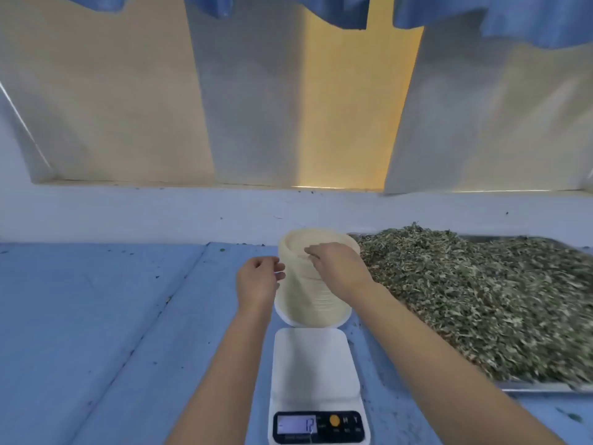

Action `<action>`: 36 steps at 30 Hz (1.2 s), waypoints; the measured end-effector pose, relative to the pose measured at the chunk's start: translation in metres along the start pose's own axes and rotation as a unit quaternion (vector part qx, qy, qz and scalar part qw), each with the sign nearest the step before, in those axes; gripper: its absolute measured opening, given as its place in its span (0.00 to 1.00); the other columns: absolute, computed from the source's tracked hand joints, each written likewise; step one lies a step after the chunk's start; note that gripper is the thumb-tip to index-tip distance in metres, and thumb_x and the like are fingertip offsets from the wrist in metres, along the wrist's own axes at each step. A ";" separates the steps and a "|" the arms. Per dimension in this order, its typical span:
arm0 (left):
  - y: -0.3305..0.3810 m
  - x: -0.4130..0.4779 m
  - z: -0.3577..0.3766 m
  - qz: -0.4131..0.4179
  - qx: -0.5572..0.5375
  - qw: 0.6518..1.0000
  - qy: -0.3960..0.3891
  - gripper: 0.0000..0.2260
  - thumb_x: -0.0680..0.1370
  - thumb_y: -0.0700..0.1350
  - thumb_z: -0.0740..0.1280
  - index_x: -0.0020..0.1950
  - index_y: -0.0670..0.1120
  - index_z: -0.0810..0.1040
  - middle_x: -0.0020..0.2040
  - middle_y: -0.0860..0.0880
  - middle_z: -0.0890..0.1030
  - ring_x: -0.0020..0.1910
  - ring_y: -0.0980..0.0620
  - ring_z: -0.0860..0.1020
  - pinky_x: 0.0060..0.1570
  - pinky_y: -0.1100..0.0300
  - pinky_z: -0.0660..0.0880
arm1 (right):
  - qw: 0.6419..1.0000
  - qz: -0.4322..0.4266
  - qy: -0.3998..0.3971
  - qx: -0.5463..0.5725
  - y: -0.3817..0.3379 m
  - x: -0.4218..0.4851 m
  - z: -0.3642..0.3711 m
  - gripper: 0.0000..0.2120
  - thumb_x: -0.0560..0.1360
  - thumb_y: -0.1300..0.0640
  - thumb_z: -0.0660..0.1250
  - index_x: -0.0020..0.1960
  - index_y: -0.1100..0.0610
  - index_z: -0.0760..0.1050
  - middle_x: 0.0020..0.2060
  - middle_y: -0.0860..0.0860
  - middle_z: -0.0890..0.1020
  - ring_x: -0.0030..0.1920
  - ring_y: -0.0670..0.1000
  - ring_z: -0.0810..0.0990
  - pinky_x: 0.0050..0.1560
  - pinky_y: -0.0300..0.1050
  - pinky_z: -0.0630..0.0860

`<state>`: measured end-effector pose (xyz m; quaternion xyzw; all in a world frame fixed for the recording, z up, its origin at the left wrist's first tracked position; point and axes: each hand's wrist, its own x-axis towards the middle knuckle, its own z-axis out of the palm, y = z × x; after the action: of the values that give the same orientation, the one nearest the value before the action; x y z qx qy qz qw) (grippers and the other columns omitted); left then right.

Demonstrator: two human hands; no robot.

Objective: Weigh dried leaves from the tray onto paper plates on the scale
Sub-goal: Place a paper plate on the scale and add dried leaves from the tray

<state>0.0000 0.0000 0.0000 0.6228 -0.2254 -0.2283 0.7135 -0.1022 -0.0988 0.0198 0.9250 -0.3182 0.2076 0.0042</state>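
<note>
From the camera on my head, I look down at a flat blue bench with little green crumbs on it.

In the middle stands a tall stack of paper plates. The plates are round and cream, and their ribbed rims make thin lines down the side. The stack leans a little.

My right hand is on top of the stack. Its fingers are bent and close together, and they curl over the rim of the top plates. My left hand is at the left side of the stack, near the top. Its fingers are curled in, with the tips right at the plate rims. I cannot tell if they hold anything.

The scale sits just in front of the stack, closer to me. It is white and smooth, with a square top that has round corners. No plate is on it. Its dark front strip has a lit screen showing 12, and an orange round button.

To the right lies a shiny metal tray. It is heaped with dried leaves, small, crinkly, grey-green bits. The pile almost touches the stack.

Behind the bench hang smooth cream sheets, with wavy blue cloth above them.
</note>
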 end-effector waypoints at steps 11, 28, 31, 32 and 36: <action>-0.017 -0.002 -0.010 -0.038 -0.019 0.999 0.026 0.09 0.77 0.38 0.59 0.43 0.43 0.78 0.39 0.48 0.82 0.36 0.53 0.79 0.36 0.62 0.71 | 0.999 -0.023 0.036 -0.033 0.003 0.001 0.015 0.16 0.77 0.69 0.55 0.59 0.60 0.76 0.49 0.57 0.80 0.51 0.57 0.75 0.50 0.49 0.72; -0.008 -0.020 -0.026 0.093 -0.041 0.990 0.101 0.05 0.75 0.43 0.65 0.42 0.53 0.79 0.32 0.56 0.78 0.32 0.56 0.76 0.42 0.54 0.78 | 0.934 -0.251 0.254 0.003 -0.021 -0.078 0.015 0.15 0.69 0.69 0.69 0.55 0.63 0.80 0.51 0.54 0.83 0.55 0.55 0.80 0.66 0.57 0.70; -0.021 -0.037 -0.037 0.103 -0.002 0.991 0.085 0.15 0.74 0.40 0.64 0.57 0.55 0.77 0.25 0.56 0.72 0.28 0.57 0.74 0.40 0.53 0.78 | 0.934 -0.123 0.255 0.219 -0.024 -0.096 0.013 0.18 0.76 0.55 0.66 0.65 0.56 0.73 0.69 0.49 0.70 0.73 0.48 0.60 0.75 0.48 0.52; -0.026 -0.041 -0.040 0.094 0.011 0.993 0.075 0.21 0.74 0.40 0.64 0.64 0.56 0.73 0.24 0.56 0.71 0.26 0.57 0.73 0.41 0.52 0.78 | 0.915 -0.059 0.247 0.314 -0.025 -0.101 0.012 0.20 0.77 0.55 0.65 0.68 0.53 0.69 0.73 0.47 0.62 0.75 0.44 0.53 0.75 0.41 0.50; -0.042 -0.057 -0.045 0.093 0.070 0.992 0.037 0.13 0.74 0.42 0.64 0.55 0.55 0.77 0.26 0.55 0.76 0.24 0.58 0.73 0.33 0.55 0.75 | 0.800 0.099 0.214 0.551 -0.023 -0.116 0.020 0.20 0.80 0.62 0.59 0.67 0.43 0.65 0.72 0.39 0.62 0.69 0.29 0.60 0.65 0.24 0.61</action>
<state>-0.0196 0.0647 -0.0494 0.6558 -0.2712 -0.1213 0.6940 -0.1633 -0.0156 -0.0406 0.6668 -0.2306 0.5397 -0.4593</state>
